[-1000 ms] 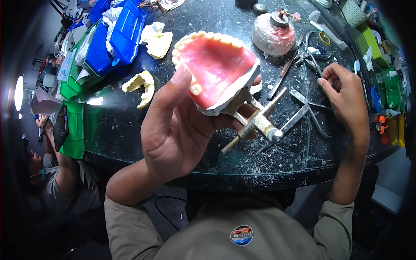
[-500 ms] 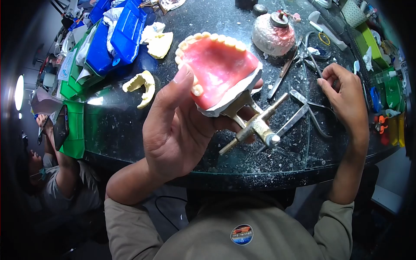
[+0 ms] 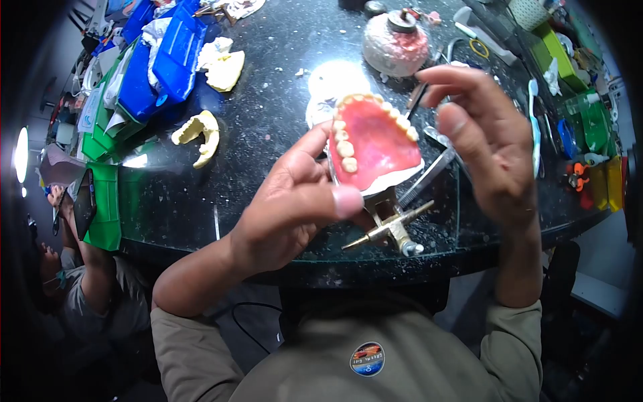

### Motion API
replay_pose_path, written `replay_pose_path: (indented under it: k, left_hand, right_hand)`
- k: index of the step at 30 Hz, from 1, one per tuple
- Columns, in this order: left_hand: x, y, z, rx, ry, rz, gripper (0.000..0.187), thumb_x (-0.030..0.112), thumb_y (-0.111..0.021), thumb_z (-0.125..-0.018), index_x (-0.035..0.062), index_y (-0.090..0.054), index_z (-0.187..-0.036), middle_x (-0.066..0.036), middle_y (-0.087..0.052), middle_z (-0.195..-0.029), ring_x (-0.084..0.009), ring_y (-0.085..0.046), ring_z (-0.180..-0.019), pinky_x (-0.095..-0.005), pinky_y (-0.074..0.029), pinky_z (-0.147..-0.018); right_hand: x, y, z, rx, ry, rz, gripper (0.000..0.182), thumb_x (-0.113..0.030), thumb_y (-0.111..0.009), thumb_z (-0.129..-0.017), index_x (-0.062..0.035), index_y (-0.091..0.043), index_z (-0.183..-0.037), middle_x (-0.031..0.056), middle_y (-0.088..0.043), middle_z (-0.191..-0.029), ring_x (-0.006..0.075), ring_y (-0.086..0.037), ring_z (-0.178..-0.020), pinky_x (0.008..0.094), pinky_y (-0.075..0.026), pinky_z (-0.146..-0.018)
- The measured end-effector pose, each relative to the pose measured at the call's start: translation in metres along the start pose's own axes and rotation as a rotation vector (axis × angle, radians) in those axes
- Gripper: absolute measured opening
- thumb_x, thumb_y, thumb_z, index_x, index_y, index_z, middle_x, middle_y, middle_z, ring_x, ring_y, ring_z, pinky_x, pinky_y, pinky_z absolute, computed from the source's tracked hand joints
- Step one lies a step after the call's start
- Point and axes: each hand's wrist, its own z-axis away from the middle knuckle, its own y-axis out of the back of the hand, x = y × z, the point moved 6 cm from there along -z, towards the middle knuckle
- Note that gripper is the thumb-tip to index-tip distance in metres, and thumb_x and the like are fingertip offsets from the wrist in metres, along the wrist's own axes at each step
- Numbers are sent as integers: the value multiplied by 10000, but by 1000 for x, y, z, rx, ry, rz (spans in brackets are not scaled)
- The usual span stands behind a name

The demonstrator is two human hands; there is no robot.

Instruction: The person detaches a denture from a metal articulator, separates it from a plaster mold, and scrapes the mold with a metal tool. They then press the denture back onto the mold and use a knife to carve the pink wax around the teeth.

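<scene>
My left hand (image 3: 284,211) is closed around a denture (image 3: 375,144) with a pink base and a row of cream teeth. The denture sits on a white plaster cast, and a brass articulator frame (image 3: 395,228) sticks out below it toward me. My thumb lies along the near left edge of the cast. Just right of the denture, my right hand (image 3: 485,137) is raised with thumb and fingers apart, slightly blurred, and nothing shows between them. A dark-handled tool (image 3: 416,99) is partly hidden behind its fingertips. Metal pliers (image 3: 429,175) lie partly hidden beneath the right hand.
A plaster-covered flask (image 3: 395,45) stands at the back. Yellowish plaster pieces (image 3: 201,137) lie left, near blue bins (image 3: 177,63) and a green bin (image 3: 104,208). A toothbrush (image 3: 534,127) and coloured items line the right edge. Another person (image 3: 94,268) sits at far left.
The denture and articulator have come lower and tilted differently in my left hand. My right hand has moved left from the tools to beside the denture, its fingers spreading. The view has shifted slightly.
</scene>
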Motion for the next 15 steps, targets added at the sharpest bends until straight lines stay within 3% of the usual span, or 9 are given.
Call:
replay_pose_path:
  k: [3, 4, 9, 15]
  left_hand:
    - [-16, -8, -4, -92, 73, 58, 835, 162, -662, -690, -59, -249, -1380, -192, -501, -1252, -242, -542, -1144, -377, -429, -999]
    - [-20, -8, -5, -111, 105, 42, 821, 152, -675, -680, -57, -277, -1367, -180, -513, -1240, -229, -551, -1124, -363, -434, -988]
    - [-25, -9, -5, -192, 207, -53, 724, 147, -700, -666, -52, -399, -1294, -127, -571, -1171, -178, -581, -1050, -311, -444, -950]
    - [-27, -6, -3, -174, 321, -49, 686, 121, -683, -663, -62, -419, -1269, -153, -594, -1122, -197, -617, -996, -308, -488, -901]
  right_hand:
    - [2, -16, 4, -171, -57, -10, 284, -154, -555, -918, 4, -557, -1154, 12, -548, -855, 45, -498, -746, 186, -408, -664]
    - [4, -17, 4, -182, -74, 61, 258, -151, -570, -915, 9, -580, -1117, 4, -562, -794, 35, -504, -682, 183, -410, -605]
    - [9, -25, 6, -186, -130, -136, 159, -104, -599, -899, 23, -627, -990, 2, -608, -714, 19, -539, -626, 173, -430, -549]
    - [10, -27, 7, -210, -187, -123, 136, -91, -598, -893, 32, -640, -937, 18, -634, -759, 25, -561, -672, 172, -450, -589]
